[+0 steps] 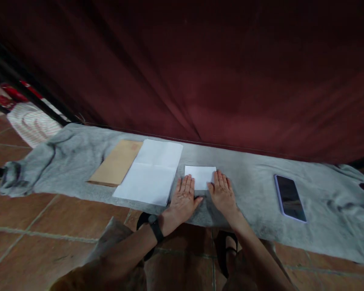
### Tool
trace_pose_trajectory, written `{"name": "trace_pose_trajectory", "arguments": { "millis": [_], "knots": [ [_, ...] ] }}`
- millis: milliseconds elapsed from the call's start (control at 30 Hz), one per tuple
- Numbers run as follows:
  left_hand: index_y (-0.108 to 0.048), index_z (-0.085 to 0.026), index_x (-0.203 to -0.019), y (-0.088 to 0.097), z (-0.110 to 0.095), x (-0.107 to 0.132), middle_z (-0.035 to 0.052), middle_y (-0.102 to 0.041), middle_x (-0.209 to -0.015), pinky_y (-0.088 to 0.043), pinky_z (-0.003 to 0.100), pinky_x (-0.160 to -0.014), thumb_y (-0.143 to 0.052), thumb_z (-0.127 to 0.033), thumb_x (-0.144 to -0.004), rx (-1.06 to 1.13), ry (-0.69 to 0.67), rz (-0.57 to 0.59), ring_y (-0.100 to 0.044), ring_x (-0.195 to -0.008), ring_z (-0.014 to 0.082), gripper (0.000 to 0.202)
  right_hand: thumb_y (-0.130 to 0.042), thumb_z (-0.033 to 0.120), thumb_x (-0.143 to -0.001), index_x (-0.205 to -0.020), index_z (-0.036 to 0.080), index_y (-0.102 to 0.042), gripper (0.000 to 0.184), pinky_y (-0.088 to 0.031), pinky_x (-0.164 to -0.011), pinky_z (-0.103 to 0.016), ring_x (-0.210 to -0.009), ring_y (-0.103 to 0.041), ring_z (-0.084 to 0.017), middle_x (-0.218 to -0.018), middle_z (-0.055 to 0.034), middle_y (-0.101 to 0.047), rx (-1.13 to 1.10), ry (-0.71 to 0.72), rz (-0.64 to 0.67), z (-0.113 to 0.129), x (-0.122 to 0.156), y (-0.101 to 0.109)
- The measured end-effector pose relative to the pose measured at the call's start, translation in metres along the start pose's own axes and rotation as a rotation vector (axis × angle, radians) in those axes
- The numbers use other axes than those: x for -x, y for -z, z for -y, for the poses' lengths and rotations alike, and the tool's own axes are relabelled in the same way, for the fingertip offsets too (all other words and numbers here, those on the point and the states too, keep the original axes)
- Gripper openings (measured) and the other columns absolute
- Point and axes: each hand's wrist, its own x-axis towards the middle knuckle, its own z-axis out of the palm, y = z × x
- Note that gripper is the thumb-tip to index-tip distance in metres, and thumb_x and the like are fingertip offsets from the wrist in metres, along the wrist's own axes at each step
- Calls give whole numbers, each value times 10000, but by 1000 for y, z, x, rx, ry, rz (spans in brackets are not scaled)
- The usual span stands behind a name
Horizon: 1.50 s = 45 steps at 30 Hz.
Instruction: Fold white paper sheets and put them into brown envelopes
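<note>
A small white folded sheet of paper (201,176) lies flat on the grey cloth in front of me. My left hand (183,198) rests flat with its fingertips on the paper's left edge, thumb stretched toward the middle. On the right edge lie the fingers of my right hand (222,193), also stretched out flat. Neither hand grips anything. Just left of my left hand is a stack of larger white sheets (151,169), with a crease across the top one. A brown envelope (117,162) lies beside that stack, its right side against the sheets.
The grey cloth (248,194) covers a long, narrow bench. A phone (290,198) in a light purple case lies to the right. Behind hangs a dark red curtain (230,81). Black bars (33,93) and striped fabric (36,123) are at the left, above a tiled floor (63,218).
</note>
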Motion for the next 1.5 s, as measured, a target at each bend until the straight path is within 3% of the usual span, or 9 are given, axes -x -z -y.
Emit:
{"name": "trace_pose_trajectory", "arguments": {
  "millis": [100,200,267,433,600,800,1000,1167,1500],
  "knots": [
    [-518,19,-1409,6,-2,-13,273,-489,-1508,-269,516,-1239,-371,-426,-1036,8,38,-6,-401,-1472,332,599,-372,332,-1045,-1497,-2,-440,566,-334,-1158,-551,-1408,-463,-360,-1506,-265,-495,16,-5,-11,2,-1,-1],
    [-488,-101,-1472,4,0,-30,172,-373,-1619,-291,482,-1235,-372,-347,-1040,57,21,-53,-323,-1517,295,510,-375,323,-1043,-1476,-18,-463,559,-349,-1148,-561,-1393,-478,-371,-1488,-281,-508,27,-6,-19,3,-1,0],
    [-433,-181,-1523,-2,2,-41,115,-306,-1661,-262,511,-1245,-375,-344,-1040,78,1,-66,-263,-1541,292,513,-363,319,-1046,-1461,-21,-482,549,-349,-1147,-567,-1386,-486,-375,-1484,-281,-512,28,-5,-10,3,-2,2],
    [-369,-227,-1563,-17,1,-54,119,-342,-1646,-233,573,-1240,-354,-407,-1044,68,31,-37,-270,-1539,296,550,-301,337,-1062,-1454,-9,-498,559,-335,-1162,-569,-1429,-436,-375,-1535,-261,-460,-32,-7,32,9,-15,5],
    [-337,-186,-1580,-23,2,-54,148,-349,-1638,-248,567,-1236,-347,-283,-1018,40,-5,2,-271,-1538,304,571,-204,347,-1083,-1524,54,-423,573,-345,-1188,-490,-1487,-373,-277,-1571,-198,-439,-190,166,77,29,-27,-7],
    [-296,-96,-1580,-30,5,-52,190,-342,-1633,-228,534,-1251,-333,-205,-994,29,-9,-19,-249,-1548,267,598,-255,377,-1086,-1534,57,-415,573,-278,-1223,-489,-1488,-371,-281,-1587,-191,-413,-111,112,61,32,-21,-14],
    [-320,-27,-1556,-28,7,-47,225,-318,-1630,-247,498,-1252,-321,-327,-1024,73,34,-74,-245,-1547,284,610,-357,380,-1072,-1536,24,-390,586,-301,-1209,-498,-1509,-327,-296,-1586,-221,-399,-78,68,102,14,-19,-7],
    [-333,-25,-1551,-23,8,-43,236,-350,-1610,-288,507,-1229,-336,-447,-1023,118,85,-88,-272,-1534,313,676,-392,420,-1060,-1550,35,-368,624,-309,-1202,-502,-1477,-381,-308,-1586,-223,-398,-60,36,93,0,-18,-2],
    [-363,28,-1519,-18,17,-38,277,-361,-1589,-321,516,-1213,-381,-501,-1006,126,100,-62,-332,-1506,349,737,-358,338,-1065,-1524,94,-431,524,-302,-1179,-495,-1423,-436,-310,-1560,-181,-465,-6,-56,64,-21,-17,8]
  ]
}}
